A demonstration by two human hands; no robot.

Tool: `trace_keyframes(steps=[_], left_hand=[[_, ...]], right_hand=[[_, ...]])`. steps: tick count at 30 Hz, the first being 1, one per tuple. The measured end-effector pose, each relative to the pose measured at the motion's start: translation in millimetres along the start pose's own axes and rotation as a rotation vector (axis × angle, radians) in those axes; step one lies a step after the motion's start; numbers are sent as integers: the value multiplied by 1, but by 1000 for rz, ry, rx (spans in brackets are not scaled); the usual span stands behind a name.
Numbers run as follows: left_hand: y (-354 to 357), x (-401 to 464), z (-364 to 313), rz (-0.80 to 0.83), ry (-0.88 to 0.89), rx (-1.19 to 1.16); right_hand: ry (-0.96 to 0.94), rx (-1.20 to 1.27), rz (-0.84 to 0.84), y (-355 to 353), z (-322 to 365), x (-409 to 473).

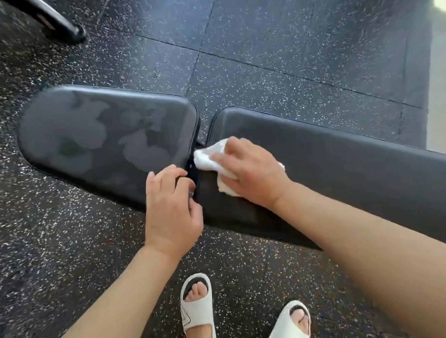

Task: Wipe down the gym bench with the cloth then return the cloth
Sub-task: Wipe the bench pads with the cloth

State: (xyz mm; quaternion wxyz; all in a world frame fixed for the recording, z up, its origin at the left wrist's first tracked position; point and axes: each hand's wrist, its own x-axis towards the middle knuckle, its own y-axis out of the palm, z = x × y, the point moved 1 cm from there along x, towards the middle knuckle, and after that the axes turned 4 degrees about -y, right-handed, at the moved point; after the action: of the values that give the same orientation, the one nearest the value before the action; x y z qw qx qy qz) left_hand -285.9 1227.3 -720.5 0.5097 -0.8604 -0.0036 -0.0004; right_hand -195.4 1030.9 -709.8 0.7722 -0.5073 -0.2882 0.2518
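Observation:
A black padded gym bench lies across the view in two parts: the seat pad (98, 134) on the left, streaked with damp patches, and the long back pad (332, 158) on the right. My right hand (253, 172) presses a crumpled white cloth (208, 156) onto the left end of the back pad, beside the gap between the pads. My left hand (172, 207) rests on the near right corner of the seat pad with its fingers curled over the pad's edge at the gap.
Dark speckled rubber floor tiles (262, 45) surround the bench. A black and silver equipment leg (59, 22) stands at the top left. A pale floor strip (442, 79) runs along the right edge. My feet in white slides (198, 309) stand just before the bench.

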Motion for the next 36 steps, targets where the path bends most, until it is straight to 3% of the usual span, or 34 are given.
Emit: trace_keyframes(steps=[7,9,12,16,20,25,29,32,36], left_hand=[[-11,1,-1,34,-22,-26],[-18,3,-1,56,-26,-32],[-30,8,0,101,-32,-52],[-44,14,4,92,-1,-103],[-36,33,-9,52,-30,-131],[-13,74,-42,-20,-154,-192],[5,107,-63,15,-228,-135],[14,131,-68,46,-204,-104],[40,147,-88,122,-288,-156]], right_hand=[[392,-57,-115,4,2,62],[358,-33,-105,8,33,44],[139,49,45,14,72,0],[-13,24,195,-4,36,-16],[161,21,-20,-17,-26,23],[446,27,-60,-10,-63,88],[371,42,59,-12,-74,84],[267,244,49,-40,-85,32],[298,254,93,-74,-126,-50]])
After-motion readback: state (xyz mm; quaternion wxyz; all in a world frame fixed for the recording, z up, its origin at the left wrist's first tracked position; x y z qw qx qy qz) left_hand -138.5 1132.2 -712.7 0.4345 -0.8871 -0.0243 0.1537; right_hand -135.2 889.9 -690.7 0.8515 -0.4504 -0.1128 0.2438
